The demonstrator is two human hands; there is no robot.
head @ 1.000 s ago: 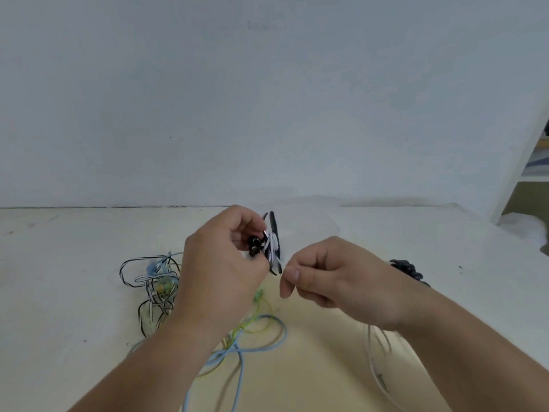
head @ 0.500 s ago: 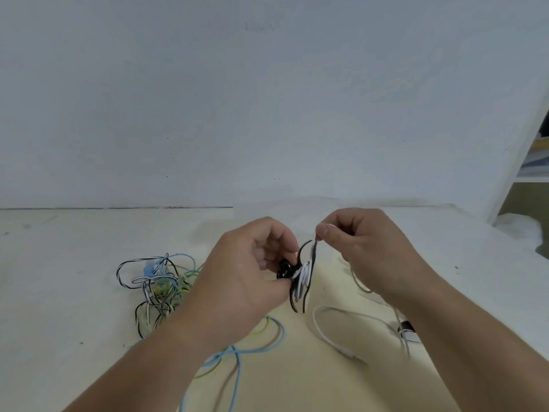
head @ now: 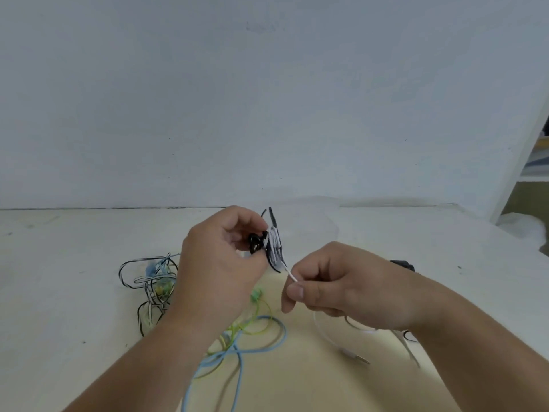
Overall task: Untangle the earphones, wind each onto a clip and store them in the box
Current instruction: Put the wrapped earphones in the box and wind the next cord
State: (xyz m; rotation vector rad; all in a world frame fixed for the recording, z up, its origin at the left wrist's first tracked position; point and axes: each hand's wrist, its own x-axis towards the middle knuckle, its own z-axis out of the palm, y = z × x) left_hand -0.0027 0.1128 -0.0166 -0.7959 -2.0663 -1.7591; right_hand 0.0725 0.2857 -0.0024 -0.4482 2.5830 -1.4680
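Note:
My left hand (head: 221,263) holds a black clip (head: 271,240) upright above the table, with turns of white earphone cable wound round it and black earbuds (head: 256,242) against my fingers. My right hand (head: 341,289) pinches the white cable (head: 289,274) just below the clip. The rest of that cable trails under my right hand to its jack plug (head: 358,356) on the table. A tangle of black-and-white, blue and green earphones (head: 154,281) lies at the left. No box is in view.
Blue and green cable loops (head: 252,337) run down the table toward the bottom edge. A second black clip (head: 402,264) lies behind my right wrist. A white wall (head: 267,99) backs the table; a shelf edge (head: 531,162) shows at the far right.
My right hand dropped from above the clip to below it, drawing the white cable round. My left hand raised the clip and tilted it back.

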